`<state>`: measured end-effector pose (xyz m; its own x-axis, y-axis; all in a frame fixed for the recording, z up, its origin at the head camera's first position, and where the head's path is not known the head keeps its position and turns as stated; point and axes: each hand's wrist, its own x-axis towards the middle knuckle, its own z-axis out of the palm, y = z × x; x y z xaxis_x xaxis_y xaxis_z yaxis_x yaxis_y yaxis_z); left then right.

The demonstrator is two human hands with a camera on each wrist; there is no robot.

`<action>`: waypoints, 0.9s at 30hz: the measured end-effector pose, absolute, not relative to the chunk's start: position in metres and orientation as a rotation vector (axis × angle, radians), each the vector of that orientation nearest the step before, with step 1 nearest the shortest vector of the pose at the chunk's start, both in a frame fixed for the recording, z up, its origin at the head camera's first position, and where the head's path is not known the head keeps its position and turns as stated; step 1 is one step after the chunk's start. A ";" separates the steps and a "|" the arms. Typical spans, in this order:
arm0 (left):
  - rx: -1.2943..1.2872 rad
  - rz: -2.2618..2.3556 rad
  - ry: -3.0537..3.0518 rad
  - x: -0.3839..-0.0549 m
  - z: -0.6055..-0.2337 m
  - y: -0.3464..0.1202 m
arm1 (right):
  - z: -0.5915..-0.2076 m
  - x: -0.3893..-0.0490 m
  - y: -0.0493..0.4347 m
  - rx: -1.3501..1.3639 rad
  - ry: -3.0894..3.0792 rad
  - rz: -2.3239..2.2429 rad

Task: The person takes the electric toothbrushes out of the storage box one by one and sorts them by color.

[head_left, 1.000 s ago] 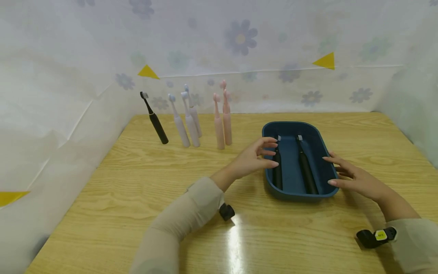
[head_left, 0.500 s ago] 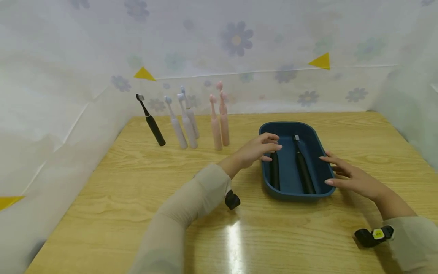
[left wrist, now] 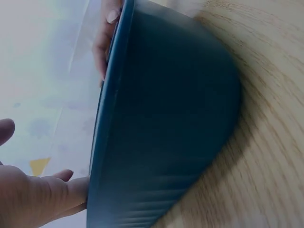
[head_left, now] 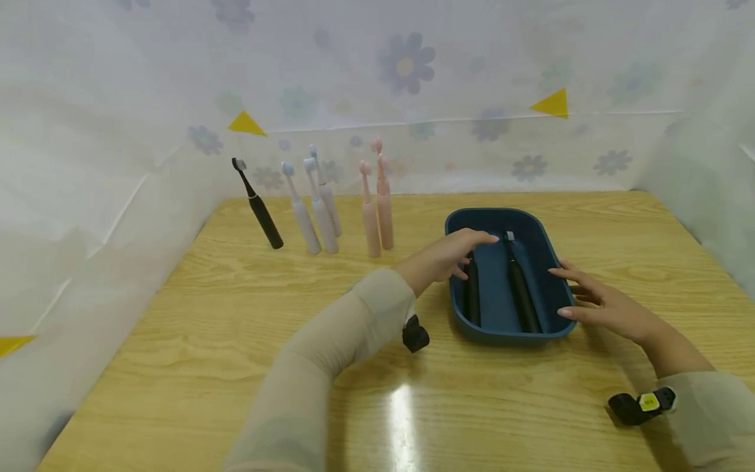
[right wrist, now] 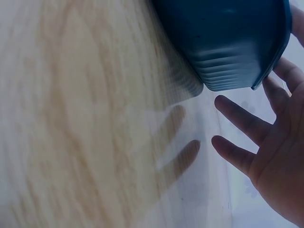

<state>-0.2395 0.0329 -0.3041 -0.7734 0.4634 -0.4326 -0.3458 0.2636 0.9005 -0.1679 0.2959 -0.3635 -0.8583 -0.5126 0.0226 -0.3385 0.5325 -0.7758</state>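
A dark blue bin (head_left: 494,335) holds two black electric toothbrushes, the left one (head_left: 473,298) along the left wall and the other (head_left: 522,288) near the middle. My left hand (head_left: 445,254) reaches over the bin's left rim, palm down. One finger extends straight past the left toothbrush, whose head is hidden under the hand. In the left wrist view the thumb (left wrist: 52,192) crosses the rim. My right hand (head_left: 613,311) rests at the bin's right side with fingers spread and straight, some touching the rim; the right wrist view shows two fingers (right wrist: 242,118) apart from it.
Left of the bin, on the wooden table (head_left: 236,367), stand two pink toothbrushes (head_left: 370,226), several white ones (head_left: 323,223) and one black toothbrush (head_left: 265,219). A flowered cloth (head_left: 407,131) with yellow triangles hangs behind the table.
My left hand has turned palm down and shifted farther over the bin's left rim, covering the left toothbrush's head. The right hand stays at the right rim. The view has shifted slightly.
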 end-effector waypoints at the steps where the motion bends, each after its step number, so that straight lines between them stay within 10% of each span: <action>1: 0.084 1.581 1.879 -0.240 -0.305 0.035 | -0.364 -0.168 0.296 -0.721 2.558 -1.232; 27: -0.098 1.498 1.931 -0.259 -0.329 0.064 | -0.365 -0.169 0.295 -0.711 2.549 -1.256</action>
<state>-0.2591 0.0639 -0.3293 -0.7651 0.3364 -0.5491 -0.4482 0.3339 0.8292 -0.1686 0.2948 -0.3649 -0.8610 -0.5082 0.0220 -0.3272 0.5201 -0.7889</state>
